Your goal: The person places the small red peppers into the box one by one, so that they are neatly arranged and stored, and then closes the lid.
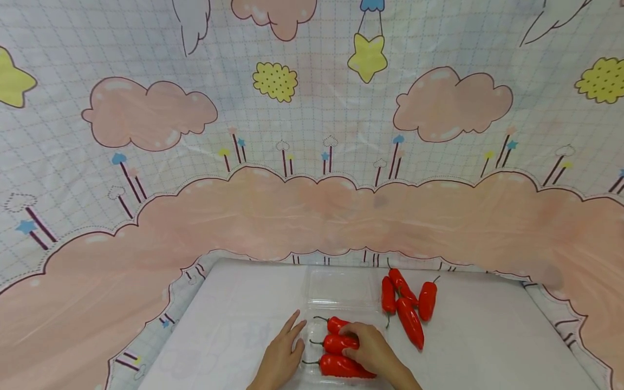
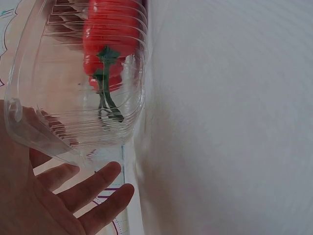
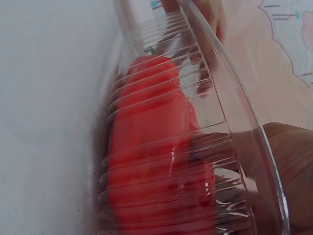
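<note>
Three red chili peppers with green stems lie side by side in a clear plastic clamshell box (image 1: 312,374), stems toward the left. My right hand (image 1: 372,346) reaches over the box's right side and grips the middle chili pepper (image 1: 336,343) between thumb and fingers. Beyond it lies the far chili pepper (image 1: 336,324), partly under the fingers, and nearer me is the longest chili pepper (image 1: 341,366). My left hand (image 1: 284,352) is at the box's left edge with fingers spread; in the left wrist view the thumb side overlaps the clear rim (image 2: 14,115).
Several more red chili peppers (image 1: 409,323) lie loosely grouped on the white tabletop (image 1: 487,336), right of the box. The open clear lid (image 1: 341,287) lies flat behind the box. A cloth printed with clouds and stars (image 1: 370,216) hangs behind the table.
</note>
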Demonstrator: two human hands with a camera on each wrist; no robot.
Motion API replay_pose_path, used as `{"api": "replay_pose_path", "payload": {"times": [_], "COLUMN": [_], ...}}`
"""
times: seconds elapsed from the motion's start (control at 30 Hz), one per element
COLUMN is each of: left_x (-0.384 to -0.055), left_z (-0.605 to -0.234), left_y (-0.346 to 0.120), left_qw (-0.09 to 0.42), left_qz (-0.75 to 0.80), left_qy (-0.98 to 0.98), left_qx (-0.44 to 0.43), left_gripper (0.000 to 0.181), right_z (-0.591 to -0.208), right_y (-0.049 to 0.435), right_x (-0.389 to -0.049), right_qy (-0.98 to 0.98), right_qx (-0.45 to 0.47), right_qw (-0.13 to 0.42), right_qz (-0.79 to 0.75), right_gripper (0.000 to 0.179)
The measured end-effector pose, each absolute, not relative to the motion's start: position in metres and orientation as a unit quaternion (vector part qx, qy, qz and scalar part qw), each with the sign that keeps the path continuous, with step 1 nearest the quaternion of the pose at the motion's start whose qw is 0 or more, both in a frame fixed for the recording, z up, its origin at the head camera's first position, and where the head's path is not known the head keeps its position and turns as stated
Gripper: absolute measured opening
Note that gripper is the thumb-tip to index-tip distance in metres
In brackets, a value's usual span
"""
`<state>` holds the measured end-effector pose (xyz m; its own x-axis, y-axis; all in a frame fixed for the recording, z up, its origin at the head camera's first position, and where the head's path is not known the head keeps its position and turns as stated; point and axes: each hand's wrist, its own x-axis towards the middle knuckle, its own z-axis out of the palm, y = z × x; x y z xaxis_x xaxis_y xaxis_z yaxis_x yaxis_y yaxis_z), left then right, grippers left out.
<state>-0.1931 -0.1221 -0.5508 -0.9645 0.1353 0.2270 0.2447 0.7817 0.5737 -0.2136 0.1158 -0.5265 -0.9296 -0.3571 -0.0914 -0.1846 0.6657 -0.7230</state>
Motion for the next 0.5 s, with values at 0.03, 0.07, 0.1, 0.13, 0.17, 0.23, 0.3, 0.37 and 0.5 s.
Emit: {"api": "replay_pose_path", "payload": {"times": [0.03, 0.07, 0.1, 0.13, 0.17, 0.23, 0.3, 0.37, 0.5], "left_x": [-0.1931, -0.1932, -0.1933, -0.1934, -0.1935, -0.1935, -0.1934, -0.1933, -0.1934], "left_z": [-0.5508, -0.5507, -0.5507, -0.5507, -0.5507, -0.5508, -0.551, -0.5512, -0.5512], "left_y": [-0.1221, -0.1221, -0.1221, -0.1221, -0.1221, -0.1221, -0.1221, -0.1222, -0.1224], "left_qw": [0.089, 0.09, 0.092, 0.094, 0.095, 0.098, 0.099, 0.099, 0.098], "left_qz": [-0.315, -0.315, -0.315, -0.315, -0.315, -0.316, -0.315, -0.316, -0.315], "left_qy": [-0.939, -0.939, -0.939, -0.939, -0.939, -0.938, -0.938, -0.938, -0.938], "left_qx": [-0.101, -0.102, -0.103, -0.103, -0.104, -0.105, -0.105, -0.106, -0.105], "left_gripper": [0.039, 0.039, 0.039, 0.039, 0.038, 0.038, 0.038, 0.038, 0.038], "right_z": [-0.5269, -0.5274, -0.5275, -0.5278, -0.5279, -0.5283, -0.5283, -0.5279, -0.5251], "right_y": [0.1157, 0.1157, 0.1156, 0.1156, 0.1156, 0.1157, 0.1159, 0.1162, 0.1169], "right_x": [-0.2137, -0.2138, -0.2137, -0.2137, -0.2136, -0.2133, -0.2129, -0.2125, -0.2115], "right_qy": [0.907, 0.907, 0.908, 0.908, 0.907, 0.906, 0.905, 0.904, 0.9], "right_qx": [-0.149, -0.149, -0.15, -0.151, -0.153, -0.158, -0.165, -0.17, -0.177], "right_qw": [0.113, 0.112, 0.113, 0.113, 0.113, 0.111, 0.109, 0.106, 0.101], "right_qz": [-0.378, -0.376, -0.375, -0.375, -0.375, -0.376, -0.377, -0.378, -0.386], "right_gripper": [0.036, 0.035, 0.034, 0.034, 0.034, 0.033, 0.033, 0.034, 0.037]}}
